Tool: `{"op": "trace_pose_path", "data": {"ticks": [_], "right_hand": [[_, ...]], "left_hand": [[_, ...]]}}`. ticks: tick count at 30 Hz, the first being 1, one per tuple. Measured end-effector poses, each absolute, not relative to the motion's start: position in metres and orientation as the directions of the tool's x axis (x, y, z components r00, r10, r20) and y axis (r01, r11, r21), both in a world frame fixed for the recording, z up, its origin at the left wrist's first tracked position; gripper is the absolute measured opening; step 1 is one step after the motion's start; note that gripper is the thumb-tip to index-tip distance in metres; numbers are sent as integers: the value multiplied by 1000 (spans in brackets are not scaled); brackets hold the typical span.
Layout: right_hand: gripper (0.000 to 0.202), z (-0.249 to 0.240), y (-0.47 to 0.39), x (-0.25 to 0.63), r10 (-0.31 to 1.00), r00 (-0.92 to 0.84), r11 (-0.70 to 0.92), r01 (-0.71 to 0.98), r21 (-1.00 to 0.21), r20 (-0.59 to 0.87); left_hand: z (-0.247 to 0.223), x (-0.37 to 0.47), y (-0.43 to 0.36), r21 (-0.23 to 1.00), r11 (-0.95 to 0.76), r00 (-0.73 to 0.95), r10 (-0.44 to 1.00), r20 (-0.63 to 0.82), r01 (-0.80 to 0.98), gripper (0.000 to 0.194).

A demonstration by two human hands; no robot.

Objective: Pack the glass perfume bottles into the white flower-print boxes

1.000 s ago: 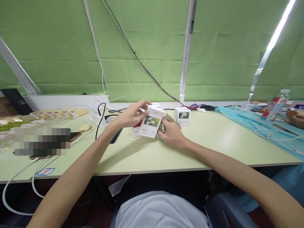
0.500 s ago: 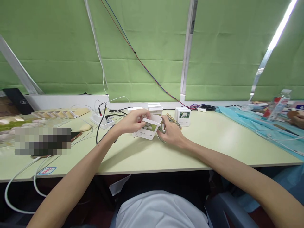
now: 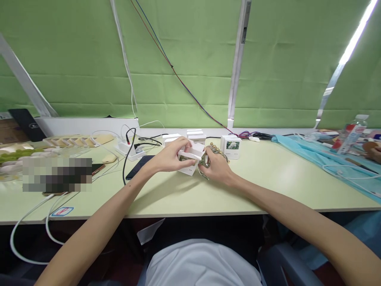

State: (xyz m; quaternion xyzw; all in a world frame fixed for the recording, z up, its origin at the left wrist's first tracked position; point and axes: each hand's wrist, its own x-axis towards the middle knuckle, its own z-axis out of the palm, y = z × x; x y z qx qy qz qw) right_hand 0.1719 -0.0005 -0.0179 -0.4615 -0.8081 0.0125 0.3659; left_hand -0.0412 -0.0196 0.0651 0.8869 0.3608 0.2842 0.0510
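White carton (image 3: 187, 171) with its top open is held, tilted, just above or on the desk (image 3: 262, 182), near the middle; whether its base touches is hard to tell. From the far left, a dark, flat object (image 3: 26, 125) leans near a brown box (image 3: 6, 130), with a row of pale wedge-shaped pieces (image 3: 70, 141) beside them. A blurred-out patch covers something nearer the front edge, where white cables (image 3: 18, 232) hang down past a sticker (image 3: 62, 211). Next come a small beige object (image 3: 109, 158), a white power strip (image 3: 131, 153) with plugs in it, and a dark phone (image 3: 138, 169) lying flat. The left hand (image 3: 171, 156) grasps the carton, thumb across its front and fingers at its open rim. More white boxes (image 3: 195, 133) stand behind it. Just to the right, the right hand (image 3: 218, 169) is closed around a metallic item with a chain (image 3: 220, 151). Beyond it stands 1 flower-printed box (image 3: 231, 148), then dark cables (image 3: 262, 136), a blue sheet (image 3: 306, 159), a clear bottle (image 3: 353, 134) and, at the edge, another person's hand (image 3: 376, 153).
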Motion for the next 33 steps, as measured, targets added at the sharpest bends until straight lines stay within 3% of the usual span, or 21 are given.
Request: {"op": "trace_pose_path", "data": {"ticks": [11, 16, 20, 33], "right_hand": [[27, -20, 1, 171, 722, -297, 617, 685, -388, 624], [27, -24, 4, 171, 697, -277, 636, 666, -390, 661], [28, -27, 7, 171, 677, -255, 646, 655, -392, 690], [26, -18, 16, 182, 574, -52, 675, 596, -435, 817]], "left_hand": [[41, -24, -11, 348, -714, 378, 645, 663, 607, 42], [40, -29, -11, 291, -744, 473, 626, 621, 602, 24], [39, -33, -8, 323, -731, 461, 647, 607, 601, 8], [43, -35, -14, 419, -683, 468, 723, 509, 599, 13]]}}
